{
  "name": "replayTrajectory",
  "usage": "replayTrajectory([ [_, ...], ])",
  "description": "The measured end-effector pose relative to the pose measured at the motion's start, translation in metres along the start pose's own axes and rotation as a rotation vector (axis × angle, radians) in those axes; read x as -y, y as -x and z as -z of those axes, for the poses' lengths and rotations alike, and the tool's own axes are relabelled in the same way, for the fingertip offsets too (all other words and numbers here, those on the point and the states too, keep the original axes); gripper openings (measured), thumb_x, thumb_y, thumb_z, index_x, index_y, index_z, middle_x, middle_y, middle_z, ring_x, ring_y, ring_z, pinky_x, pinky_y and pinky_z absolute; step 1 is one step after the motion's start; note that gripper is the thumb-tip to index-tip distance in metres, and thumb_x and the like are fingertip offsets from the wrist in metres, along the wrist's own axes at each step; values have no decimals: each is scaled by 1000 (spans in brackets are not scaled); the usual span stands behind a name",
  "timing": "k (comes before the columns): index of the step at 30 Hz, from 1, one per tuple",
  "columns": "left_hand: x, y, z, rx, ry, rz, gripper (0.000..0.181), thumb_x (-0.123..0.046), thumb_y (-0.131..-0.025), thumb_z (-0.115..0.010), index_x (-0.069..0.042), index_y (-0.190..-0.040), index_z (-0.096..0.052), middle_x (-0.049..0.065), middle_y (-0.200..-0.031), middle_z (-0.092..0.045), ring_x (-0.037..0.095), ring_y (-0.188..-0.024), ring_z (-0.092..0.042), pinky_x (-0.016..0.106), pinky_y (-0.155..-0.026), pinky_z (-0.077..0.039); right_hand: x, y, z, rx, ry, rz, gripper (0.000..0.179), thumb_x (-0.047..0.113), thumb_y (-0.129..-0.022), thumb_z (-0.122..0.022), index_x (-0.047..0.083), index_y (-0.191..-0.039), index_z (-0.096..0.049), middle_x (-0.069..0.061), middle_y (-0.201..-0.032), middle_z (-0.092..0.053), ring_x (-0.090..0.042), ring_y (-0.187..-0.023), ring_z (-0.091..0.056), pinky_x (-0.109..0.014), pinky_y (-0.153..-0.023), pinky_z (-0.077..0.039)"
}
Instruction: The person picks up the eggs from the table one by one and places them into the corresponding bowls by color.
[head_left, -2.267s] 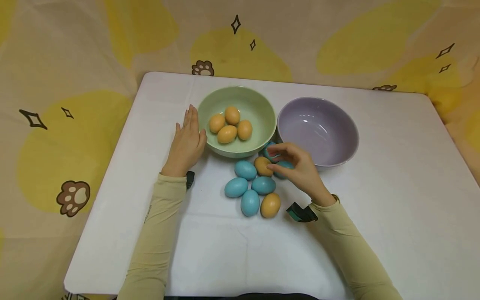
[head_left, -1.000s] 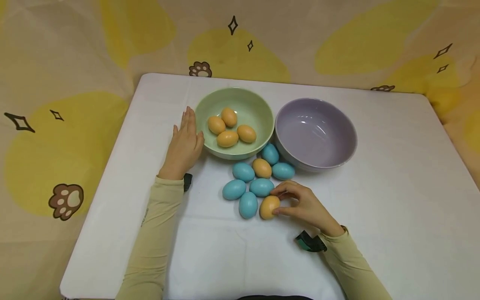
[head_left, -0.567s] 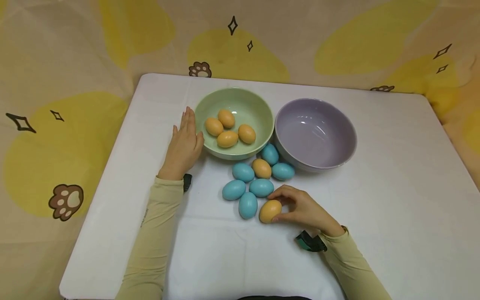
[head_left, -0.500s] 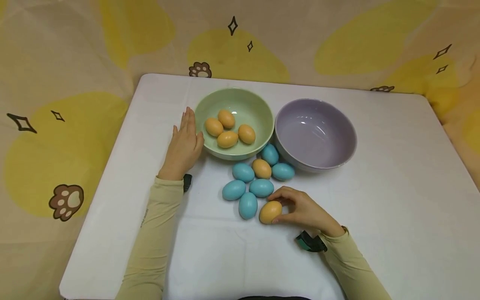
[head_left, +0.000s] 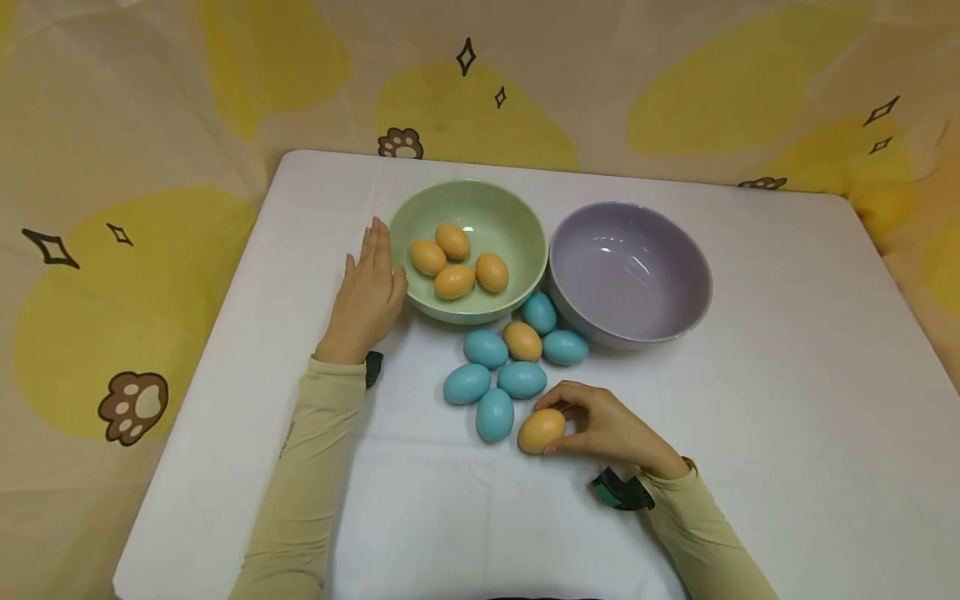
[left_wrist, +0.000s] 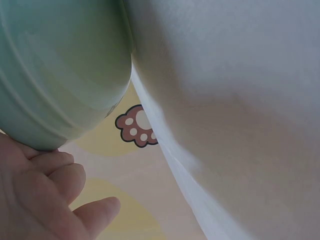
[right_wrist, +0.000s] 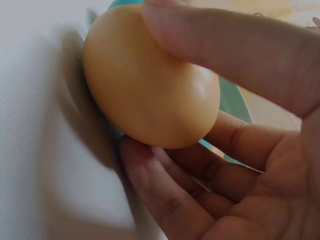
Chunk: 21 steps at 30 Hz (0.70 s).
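My right hand [head_left: 609, 427] pinches an orange egg [head_left: 541, 432] between thumb and fingers at the front of the egg group. In the right wrist view the thumb lies over one side of this egg [right_wrist: 145, 85], with fingertips under the other, close over the white cloth. With straight fingers, my left hand [head_left: 365, 304] rests against the left side of a green bowl [head_left: 517, 237]. Its fingers meet the bowl's outer wall [left_wrist: 65, 65] in the left wrist view. Several orange eggs [head_left: 454, 282] lie inside that bowl.
A purple bowl [head_left: 630, 275] stands right of the green one, holding nothing. Several blue eggs [head_left: 495, 416] and another orange egg [head_left: 522, 342] cluster on the white table [head_left: 787, 400] in front of the bowls. A patterned cloth [head_left: 465, 100] hangs behind.
My right hand has come from beside the bowls toward the front, taken hold of the front orange egg and shifted it slightly nearer me. Eggs in the green bowl have rolled a little.
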<state>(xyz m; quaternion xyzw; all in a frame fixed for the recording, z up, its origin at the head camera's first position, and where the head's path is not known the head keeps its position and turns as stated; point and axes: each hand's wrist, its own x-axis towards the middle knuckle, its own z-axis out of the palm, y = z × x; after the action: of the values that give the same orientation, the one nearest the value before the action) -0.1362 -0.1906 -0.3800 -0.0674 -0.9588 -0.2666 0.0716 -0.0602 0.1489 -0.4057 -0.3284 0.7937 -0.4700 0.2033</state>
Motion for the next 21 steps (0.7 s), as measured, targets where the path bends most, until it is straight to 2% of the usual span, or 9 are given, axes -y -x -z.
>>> replayTrajectory([
  [11, 0, 1, 1, -4, -5, -3, 62, -22, -101, -32, 8, -149, -6, 19, -157, -4, 30, -144, -5, 59, -110, -8, 5, 0, 1, -18, -17, 4, 43, 14, -69, -86, 11, -106, -65, 3, -104, -62, -13, -94, -60, -25, -84, -49],
  [21, -1, 0, 1, 5, 9, 10, 63, -22, -101, -33, 7, -150, -5, 18, -157, -2, 27, -144, -3, 59, -110, -7, 8, 2, 6, -50, -82, 3, 45, 10, -67, -87, 9, -107, -66, -1, -105, -63, -14, -98, -60, -27, -85, -50],
])
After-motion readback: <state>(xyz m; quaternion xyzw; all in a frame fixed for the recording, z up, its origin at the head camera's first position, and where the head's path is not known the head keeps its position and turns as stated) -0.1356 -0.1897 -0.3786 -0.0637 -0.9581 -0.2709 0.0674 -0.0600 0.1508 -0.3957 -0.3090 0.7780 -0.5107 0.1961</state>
